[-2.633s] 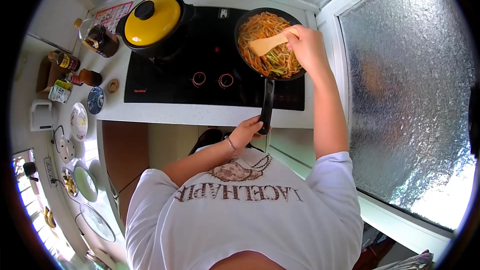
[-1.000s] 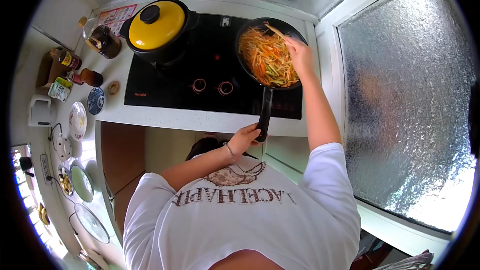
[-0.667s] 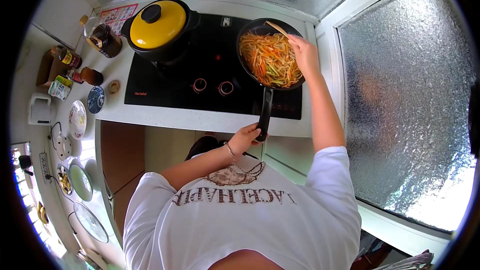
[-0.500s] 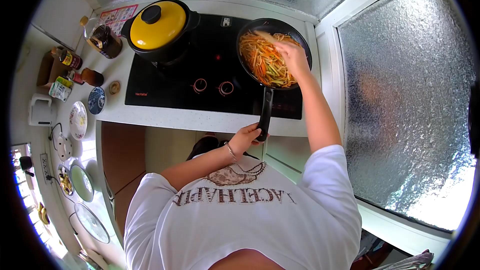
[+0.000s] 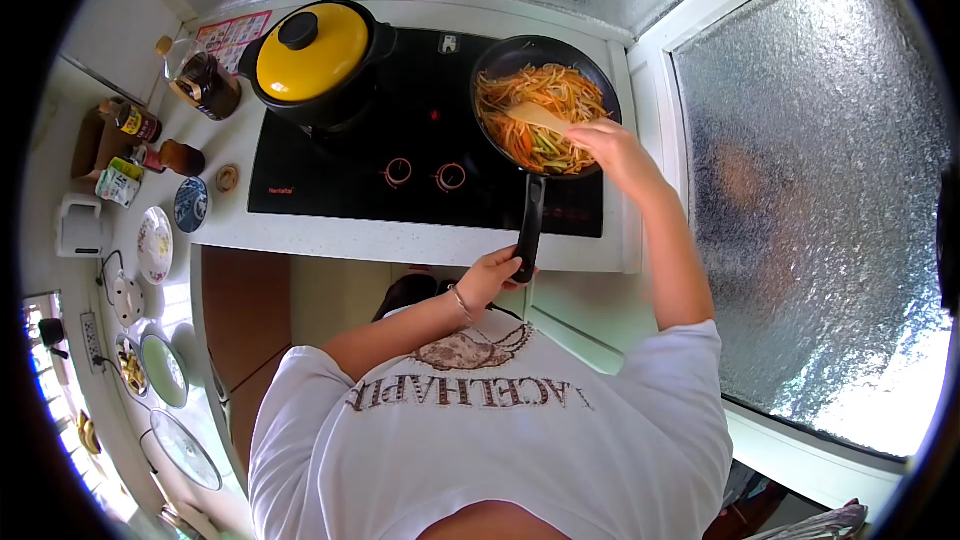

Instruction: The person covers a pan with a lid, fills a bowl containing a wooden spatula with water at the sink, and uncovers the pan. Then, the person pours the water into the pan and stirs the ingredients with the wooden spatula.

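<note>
My left hand (image 5: 493, 277) is closed around the black handle of a frying pan (image 5: 533, 202), which rests on the right part of the cooktop. Shredded vegetables (image 5: 556, 90), orange and pale green strips, fill much of the pan. In my right hand (image 5: 612, 148) is a wooden spatula (image 5: 538, 118), its fingers closed on the handle end near the pan's right side. The spatula's flat blade lies among the strips at the middle of the pan. My fingers cover most of its handle.
A black pot with a yellow lid (image 5: 322, 58) stands on the cooktop (image 5: 340, 175) at the left. Beyond it are a bottle of dark liquid (image 5: 212, 90), a blue patterned bowl (image 5: 192, 202) and a floral plate (image 5: 156, 244). A frosted glass panel (image 5: 810, 200) borders the right side.
My right hand has moved back toward me and to the right, drawing the spatula from the pan's far side to its middle. The left hand keeps its hold on the pan handle.
</note>
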The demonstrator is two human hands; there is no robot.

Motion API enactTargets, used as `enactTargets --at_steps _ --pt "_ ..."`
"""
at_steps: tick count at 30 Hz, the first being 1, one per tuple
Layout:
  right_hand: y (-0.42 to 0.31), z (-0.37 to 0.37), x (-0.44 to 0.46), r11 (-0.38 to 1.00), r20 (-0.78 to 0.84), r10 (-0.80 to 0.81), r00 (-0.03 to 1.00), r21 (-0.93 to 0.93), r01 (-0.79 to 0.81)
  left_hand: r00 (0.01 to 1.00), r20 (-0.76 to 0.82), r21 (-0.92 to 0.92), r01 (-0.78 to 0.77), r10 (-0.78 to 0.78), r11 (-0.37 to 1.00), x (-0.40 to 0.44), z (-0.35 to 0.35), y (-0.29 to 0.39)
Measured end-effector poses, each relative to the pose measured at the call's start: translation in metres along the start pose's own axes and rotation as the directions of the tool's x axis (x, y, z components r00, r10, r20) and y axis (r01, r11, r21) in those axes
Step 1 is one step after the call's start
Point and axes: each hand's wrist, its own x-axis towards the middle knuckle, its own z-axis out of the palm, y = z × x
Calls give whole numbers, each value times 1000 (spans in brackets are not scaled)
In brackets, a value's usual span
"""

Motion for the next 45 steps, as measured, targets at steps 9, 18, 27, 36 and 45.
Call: enactTargets --at_steps 9,18,27,36,45 --pt "10 20 -15 996 -220 82 972 60 -71 1000 10 30 7 -7 1000 1 -2 0" --pt "49 46 -3 979 -387 202 900 80 -186 1000 -22 12 -11 11 1000 2 1 -2" --pt "18 14 -32 965 -311 262 914 116 -237 999 -42 11 17 -17 1000 -2 4 4" --pt "10 -2 -49 965 -420 251 872 174 -195 999 -25 -15 23 -23 1000 1 1 1" --pt "-15 3 -32 958 -307 256 917 205 -199 999 -39 -28 12 -13 1000 0 0 -3"
